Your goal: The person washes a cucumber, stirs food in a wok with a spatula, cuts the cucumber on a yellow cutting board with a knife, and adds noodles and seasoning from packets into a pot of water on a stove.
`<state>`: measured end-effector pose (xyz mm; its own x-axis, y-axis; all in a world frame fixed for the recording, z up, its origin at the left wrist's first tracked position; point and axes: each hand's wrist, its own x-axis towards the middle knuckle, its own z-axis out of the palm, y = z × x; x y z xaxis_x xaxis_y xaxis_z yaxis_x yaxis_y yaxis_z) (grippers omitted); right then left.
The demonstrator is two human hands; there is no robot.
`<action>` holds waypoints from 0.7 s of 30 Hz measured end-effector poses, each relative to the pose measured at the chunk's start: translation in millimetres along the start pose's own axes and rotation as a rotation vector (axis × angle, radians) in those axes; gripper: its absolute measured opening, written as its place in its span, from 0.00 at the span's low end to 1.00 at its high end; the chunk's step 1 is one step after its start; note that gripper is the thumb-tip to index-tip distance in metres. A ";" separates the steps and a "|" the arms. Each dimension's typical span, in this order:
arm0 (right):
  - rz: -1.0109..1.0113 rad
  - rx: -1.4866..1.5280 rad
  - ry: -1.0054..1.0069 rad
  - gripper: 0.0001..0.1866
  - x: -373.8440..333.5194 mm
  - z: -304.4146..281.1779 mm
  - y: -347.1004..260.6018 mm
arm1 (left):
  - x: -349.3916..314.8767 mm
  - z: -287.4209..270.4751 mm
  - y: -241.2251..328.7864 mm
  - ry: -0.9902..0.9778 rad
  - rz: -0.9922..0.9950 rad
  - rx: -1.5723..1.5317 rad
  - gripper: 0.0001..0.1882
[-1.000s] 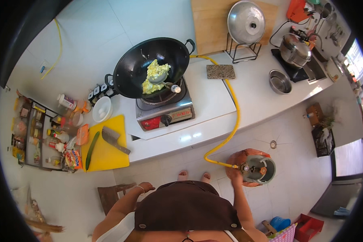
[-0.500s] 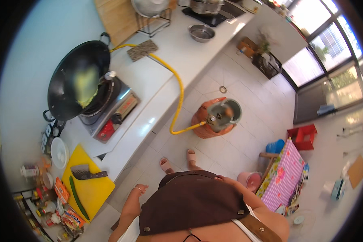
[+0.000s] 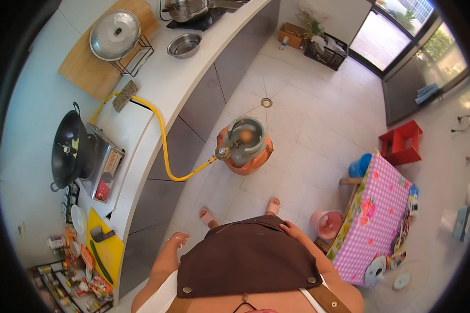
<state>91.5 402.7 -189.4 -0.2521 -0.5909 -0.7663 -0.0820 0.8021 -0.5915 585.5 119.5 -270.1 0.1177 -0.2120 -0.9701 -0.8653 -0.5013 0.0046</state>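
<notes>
My left hand (image 3: 178,239) hangs beside the brown apron (image 3: 245,255), its fingers loose and nothing seen in it. At the apron's right edge rests my right hand (image 3: 293,230), fingers stretched out, touching the cloth. On the floor ahead stands a gas cylinder (image 3: 245,152) with an orange-brown lower part. A yellow hose (image 3: 165,141) runs from its valve (image 3: 222,152) up onto the white counter. There a black wok (image 3: 68,159) with a little pale green food in it sits tilted-looking on a gas stove (image 3: 103,175).
A yellow cutting board (image 3: 105,242) at left holds a cleaver (image 3: 100,234) and a cucumber (image 3: 101,263). A metal bowl (image 3: 185,46) and a lidded rack (image 3: 134,57) stand farther back. To the right are a checked-cloth table (image 3: 376,208), a pink bucket (image 3: 327,224) and a red stand (image 3: 401,142).
My view has turned toward the right, so the counter, wok and cylinder appear farther left. Both hands stay low beside the apron, and my feet stand farther apart.
</notes>
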 end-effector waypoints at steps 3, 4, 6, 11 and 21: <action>0.163 -0.346 0.115 0.38 25.7 -59.1 84.1 | -26.6 47.6 63.8 0.077 0.116 0.274 0.21; 0.224 -0.467 0.070 0.37 25.5 -83.1 88.4 | -36.8 58.2 82.4 0.120 0.238 0.307 0.21; 0.185 -0.676 -0.035 0.34 35.4 -132.9 75.8 | -51.3 69.1 128.9 0.215 0.419 0.368 0.22; -0.175 -0.591 0.160 0.28 101.1 -239.8 15.4 | -59.6 69.2 209.4 0.575 0.531 0.333 0.19; -0.437 -0.229 -0.098 0.28 167.5 -357.1 -182.1 | -92.7 1.9 452.6 1.444 0.668 -0.120 0.23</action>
<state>-280.0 188.5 -120.6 -0.0559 -0.8724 -0.4856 -0.3721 0.4695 -0.8007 182.1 -86.2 -178.6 0.1526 -0.9569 0.2471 -0.9151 -0.0423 0.4011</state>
